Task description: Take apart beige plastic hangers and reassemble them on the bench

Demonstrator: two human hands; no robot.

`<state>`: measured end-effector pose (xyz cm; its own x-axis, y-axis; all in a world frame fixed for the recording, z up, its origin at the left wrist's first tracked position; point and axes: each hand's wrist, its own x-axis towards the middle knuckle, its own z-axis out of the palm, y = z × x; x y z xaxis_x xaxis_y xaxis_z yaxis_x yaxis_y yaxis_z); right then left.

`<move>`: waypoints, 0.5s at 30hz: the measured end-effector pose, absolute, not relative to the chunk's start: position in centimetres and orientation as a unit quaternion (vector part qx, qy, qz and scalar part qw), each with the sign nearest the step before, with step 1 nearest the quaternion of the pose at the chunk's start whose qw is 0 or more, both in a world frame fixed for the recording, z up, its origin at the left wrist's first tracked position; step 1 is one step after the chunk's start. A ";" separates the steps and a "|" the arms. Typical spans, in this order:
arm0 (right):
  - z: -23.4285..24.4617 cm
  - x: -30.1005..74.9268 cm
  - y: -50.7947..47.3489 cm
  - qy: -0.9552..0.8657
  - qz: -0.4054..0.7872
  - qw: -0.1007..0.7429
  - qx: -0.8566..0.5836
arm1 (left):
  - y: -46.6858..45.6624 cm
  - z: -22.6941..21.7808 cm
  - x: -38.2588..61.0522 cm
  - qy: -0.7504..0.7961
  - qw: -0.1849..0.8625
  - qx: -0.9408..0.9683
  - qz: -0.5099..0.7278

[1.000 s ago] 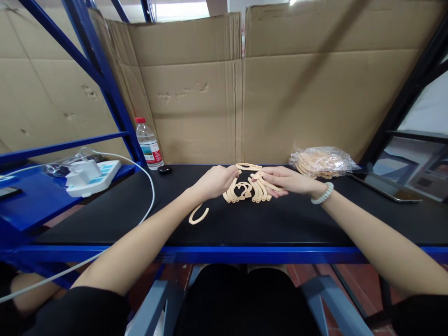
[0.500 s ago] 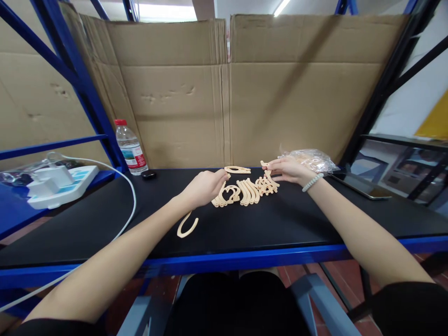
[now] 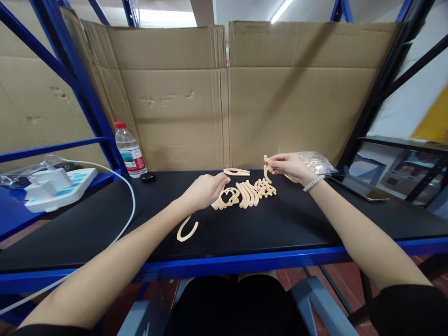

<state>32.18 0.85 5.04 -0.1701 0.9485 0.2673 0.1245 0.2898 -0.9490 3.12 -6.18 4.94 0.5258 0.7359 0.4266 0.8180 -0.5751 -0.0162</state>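
My right hand is raised just above the tabletop, its fingers pinching a small, S-curved beige piece that hangs upright. Below it lies a heap of small knobby beige pieces. My left hand is closed, with the tip of a beige piece at its thumb and forefinger; the rest of that piece is hidden. Beside it are beige curved hooks and a row of slim curved arms. A folded-looking beige piece lies behind them. One larger curved piece lies near my left wrist.
A clear plastic bag lies behind my right hand, with a dark flat tablet-like device to its right. At the left stand a water bottle, a small black object and a white power strip with a cable. Cardboard walls the back.
My right hand has lifted slightly off the heap of small pieces, so the S-curved piece shows more plainly in its fingers. My left hand stays nearly in place.
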 end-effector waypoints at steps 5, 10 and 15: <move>5.0 32.3 0.8 -0.764 0.263 0.398 -0.434 | -6.3 5.0 3.3 -0.458 0.110 -0.860 -0.197; 4.4 32.7 1.7 -0.849 0.177 0.251 -0.431 | -6.5 5.3 3.4 -0.465 0.080 -0.852 -0.226; 4.6 33.1 1.9 -0.883 0.126 0.168 -0.420 | -6.5 5.4 3.3 -0.473 0.025 -0.835 -0.280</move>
